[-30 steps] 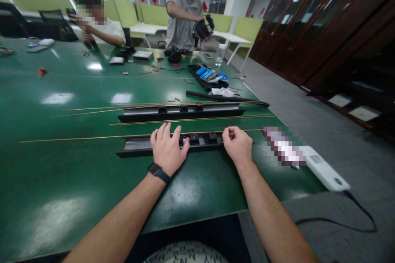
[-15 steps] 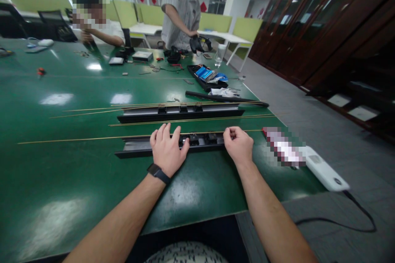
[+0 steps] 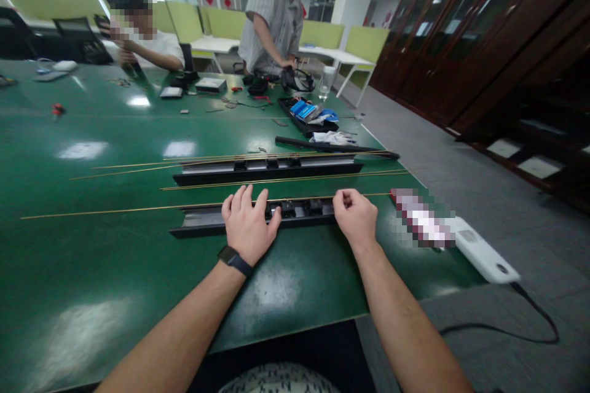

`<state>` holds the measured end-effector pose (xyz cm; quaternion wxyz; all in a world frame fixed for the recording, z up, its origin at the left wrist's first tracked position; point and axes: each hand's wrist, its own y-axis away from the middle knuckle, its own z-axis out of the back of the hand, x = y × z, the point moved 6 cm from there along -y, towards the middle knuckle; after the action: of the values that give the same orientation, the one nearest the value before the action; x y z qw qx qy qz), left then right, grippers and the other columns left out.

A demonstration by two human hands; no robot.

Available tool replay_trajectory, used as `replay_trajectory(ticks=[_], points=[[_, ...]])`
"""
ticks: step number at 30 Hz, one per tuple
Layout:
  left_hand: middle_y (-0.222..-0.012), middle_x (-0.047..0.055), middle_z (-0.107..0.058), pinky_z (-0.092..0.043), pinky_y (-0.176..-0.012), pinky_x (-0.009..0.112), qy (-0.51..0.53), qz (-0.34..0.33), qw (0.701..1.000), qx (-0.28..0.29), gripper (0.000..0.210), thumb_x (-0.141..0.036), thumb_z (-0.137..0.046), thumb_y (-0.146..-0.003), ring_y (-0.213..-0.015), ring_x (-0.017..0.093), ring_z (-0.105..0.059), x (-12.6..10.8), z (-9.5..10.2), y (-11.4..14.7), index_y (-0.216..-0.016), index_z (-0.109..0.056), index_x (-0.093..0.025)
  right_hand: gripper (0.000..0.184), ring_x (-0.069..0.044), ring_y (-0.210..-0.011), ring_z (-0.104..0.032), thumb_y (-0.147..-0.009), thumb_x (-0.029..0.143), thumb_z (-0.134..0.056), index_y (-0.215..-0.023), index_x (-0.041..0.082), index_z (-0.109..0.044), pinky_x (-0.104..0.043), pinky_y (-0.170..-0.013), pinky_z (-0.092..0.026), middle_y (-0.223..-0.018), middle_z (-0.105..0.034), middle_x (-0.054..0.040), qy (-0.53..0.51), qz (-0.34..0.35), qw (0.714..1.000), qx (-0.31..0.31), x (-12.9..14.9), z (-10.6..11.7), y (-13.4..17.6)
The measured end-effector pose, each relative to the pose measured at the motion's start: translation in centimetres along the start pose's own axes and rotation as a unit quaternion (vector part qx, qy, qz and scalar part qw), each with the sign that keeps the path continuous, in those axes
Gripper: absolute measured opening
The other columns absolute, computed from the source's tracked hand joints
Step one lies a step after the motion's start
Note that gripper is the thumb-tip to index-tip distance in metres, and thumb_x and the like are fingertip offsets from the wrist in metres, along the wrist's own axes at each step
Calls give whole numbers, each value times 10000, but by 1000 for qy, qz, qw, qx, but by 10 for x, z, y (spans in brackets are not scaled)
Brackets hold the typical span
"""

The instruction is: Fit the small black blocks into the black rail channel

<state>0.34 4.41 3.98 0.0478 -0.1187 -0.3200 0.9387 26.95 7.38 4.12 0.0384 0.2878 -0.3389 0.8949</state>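
A black channel-shaped rail (image 3: 198, 227) with a grey inner face lies lengthwise before me, several small black blocks (image 3: 313, 205) inside it. My left hand (image 3: 249, 224), wearing a dark wristband, rests over the rail with its fingers spread, covering part of it. At the rail's right end is my right hand (image 3: 356, 218), thumb and forefinger pinched on a thin golden rod (image 3: 115, 211). This rod runs along the rail's far edge and sticks out well past its left end. The pinch point itself is partly hidden by the fingers.
A second black rail (image 3: 271, 173) lies beyond, with golden rods (image 3: 286, 180) near it. Farther off are a black bar (image 3: 336, 149), white gloves (image 3: 334, 138), and a tray (image 3: 306, 126). At right sits a white device (image 3: 483, 255) with a cable. Two people are across the green table.
My hands hold nearly the same pose against the rail. Across the table, the standing person has lowered the black strapped object toward the tabletop. The view has shifted slightly.
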Motion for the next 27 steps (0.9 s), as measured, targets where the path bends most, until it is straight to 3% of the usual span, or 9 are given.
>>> replay_trajectory(ticks=[5,14,22,27], points=[[-1465,216,-628,-335,-1196,590,5,4,1000,3,445,-459,-599,-983,-1434,386,-517,0,0,0,-1319,-721,-194,289,-208,-737,-683,-958,427,-557,-839,221,-721,-317,-754,-467,-741,-743,-43,5,-10,1000,-2,-2,-1,0],[-1470,215,-624,-337,-1200,584,3,6,1000,10,452,-460,-588,-985,-1437,386,-513,0,0,-1,-1323,-721,-191,264,-198,-735,-675,-957,386,-549,-842,224,-724,-311,-762,-474,-739,-734,-35,-2,30,999,22,7,-4,3],[-1474,217,-621,-325,-1205,599,19,11,1000,10,452,-455,-589,-978,-1443,391,-504,0,0,0,-1326,-719,-198,291,-211,-748,-687,-963,413,-551,-864,218,-743,-324,-782,-493,-757,-753,-49,-7,1,1000,0,2,0,1],[-1473,206,-626,-323,-1203,591,14,11,1000,6,439,-454,-597,-976,-1443,380,-508,0,1,-1,-1323,-717,-213,285,-210,-759,-683,-955,418,-559,-847,221,-735,-322,-777,-493,-764,-753,-52,3,16,1000,9,5,-2,2]])
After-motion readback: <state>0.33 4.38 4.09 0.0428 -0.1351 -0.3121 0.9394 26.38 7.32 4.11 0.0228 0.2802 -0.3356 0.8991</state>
